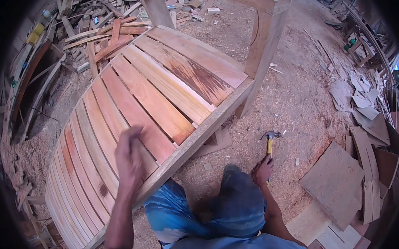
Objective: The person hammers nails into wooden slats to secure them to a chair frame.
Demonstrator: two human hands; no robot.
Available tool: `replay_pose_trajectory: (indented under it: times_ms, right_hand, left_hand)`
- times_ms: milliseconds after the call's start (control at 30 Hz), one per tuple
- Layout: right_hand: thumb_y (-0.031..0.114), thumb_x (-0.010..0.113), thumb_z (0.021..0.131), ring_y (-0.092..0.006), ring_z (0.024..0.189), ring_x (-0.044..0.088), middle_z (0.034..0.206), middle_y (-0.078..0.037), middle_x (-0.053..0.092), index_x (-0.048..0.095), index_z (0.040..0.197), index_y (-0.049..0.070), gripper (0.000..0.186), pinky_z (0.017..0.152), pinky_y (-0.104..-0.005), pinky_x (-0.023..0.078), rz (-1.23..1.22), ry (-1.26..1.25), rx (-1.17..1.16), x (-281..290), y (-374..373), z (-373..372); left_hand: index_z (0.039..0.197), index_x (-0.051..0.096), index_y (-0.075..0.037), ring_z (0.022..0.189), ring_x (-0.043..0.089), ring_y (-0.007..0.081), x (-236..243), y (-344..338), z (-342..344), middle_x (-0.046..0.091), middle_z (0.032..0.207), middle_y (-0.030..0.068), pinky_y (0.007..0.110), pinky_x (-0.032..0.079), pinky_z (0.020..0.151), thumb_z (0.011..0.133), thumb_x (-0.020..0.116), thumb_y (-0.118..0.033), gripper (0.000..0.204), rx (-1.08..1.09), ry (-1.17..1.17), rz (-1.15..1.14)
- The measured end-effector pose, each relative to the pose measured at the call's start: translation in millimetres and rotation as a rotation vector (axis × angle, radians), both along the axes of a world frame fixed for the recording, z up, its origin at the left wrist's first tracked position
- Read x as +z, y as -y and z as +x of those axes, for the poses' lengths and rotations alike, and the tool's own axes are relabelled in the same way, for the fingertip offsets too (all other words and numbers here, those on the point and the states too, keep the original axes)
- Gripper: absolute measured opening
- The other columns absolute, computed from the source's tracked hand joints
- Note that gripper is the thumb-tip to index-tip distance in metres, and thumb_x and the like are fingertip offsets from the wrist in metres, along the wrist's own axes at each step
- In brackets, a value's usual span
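My left hand [129, 155], its fingers curled and slightly blurred, is over the pink slats [109, 94] of a wooden frame, close to its front rail [220, 106]; what it holds, if anything, I cannot make out. My right hand [263, 171] grips the yellow handle of a claw hammer [270, 141], low to the right of my knee, with the steel head pointing away from me. The slatted piece fills the left half of the view, its slats running toward the rail, with a squared wooden post [263, 42] rising at its far corner.
Scrap boards [114, 36] are heaped behind the slatted piece. Curved wooden frames [34, 86] lean at the left. Cut sheets [332, 183] and offcuts lie along the right. The floor [293, 115] is strewn with shavings. My bent legs [236, 201] are beside the rail.
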State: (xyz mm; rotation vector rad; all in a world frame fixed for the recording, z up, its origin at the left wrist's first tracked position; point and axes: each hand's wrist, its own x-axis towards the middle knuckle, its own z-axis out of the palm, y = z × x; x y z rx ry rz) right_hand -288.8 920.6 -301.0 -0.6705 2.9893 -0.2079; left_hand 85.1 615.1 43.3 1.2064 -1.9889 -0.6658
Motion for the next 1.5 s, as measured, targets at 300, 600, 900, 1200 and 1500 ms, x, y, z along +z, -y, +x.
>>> replay_pose_trajectory:
  times_ms: [300,600,900,1200,1500]
  right_hand:
    - [0.023,0.072,0.083,-0.0507,0.108,0.071,0.113,-0.028,0.071,0.058,0.132,0.008,0.053,0.094,-0.0564,0.055,-0.157,0.393,-0.181,21.6,28.9,-33.3]
    - [0.037,0.079,0.087,-0.0466,0.110,0.073,0.117,-0.026,0.076,0.058,0.146,0.004,0.071,0.094,-0.0541,0.056,-0.216,0.391,-0.232,-9.2,10.1,-59.6]
    - [0.014,0.069,0.095,-0.0107,0.057,0.053,0.073,-0.003,0.057,0.066,0.121,0.000,0.030,0.051,-0.0290,0.042,-0.818,0.798,-0.320,69.5,15.9,-39.7]
    - [0.011,0.066,0.103,-0.0104,0.070,0.049,0.083,0.000,0.056,0.059,0.151,0.002,0.049,0.063,-0.0287,0.044,-0.719,0.044,-0.076,257.7,-55.8,22.9]
    - [0.011,0.057,0.111,-0.0111,0.075,0.056,0.092,-0.005,0.063,0.037,0.172,0.015,0.063,0.069,-0.0278,0.050,-1.068,-0.073,0.167,516.3,107.0,143.9]
  left_hand:
    - [0.148,0.062,-0.006,0.113,0.066,0.0376,-34.7,170.2,-126.0,0.067,0.125,0.0196,0.047,0.052,0.101,0.101,0.051,0.008,0.051,-0.203,0.134,-0.294]
    - [0.158,0.045,0.004,0.110,0.058,0.0491,-51.4,172.6,-129.2,0.059,0.116,0.0310,0.054,0.048,0.103,0.093,0.050,0.005,0.065,-0.109,0.180,-0.257]
    - [0.148,0.061,-0.003,0.105,0.059,0.0400,-28.3,158.9,-115.9,0.061,0.109,0.0198,0.049,0.050,0.099,0.090,0.052,0.008,0.060,-0.130,0.249,-0.317]
    - [0.144,0.060,0.002,0.117,0.061,0.0439,-61.6,172.3,-140.6,0.067,0.120,0.0269,0.050,0.049,0.108,0.095,0.047,0.006,0.050,-0.248,-0.035,-0.271]
    - [0.119,0.073,-0.003,0.100,0.073,0.0352,-29.0,153.2,-121.7,0.076,0.107,0.0204,0.044,0.055,0.091,0.107,0.062,-0.010,0.018,-0.360,-0.219,-0.037]
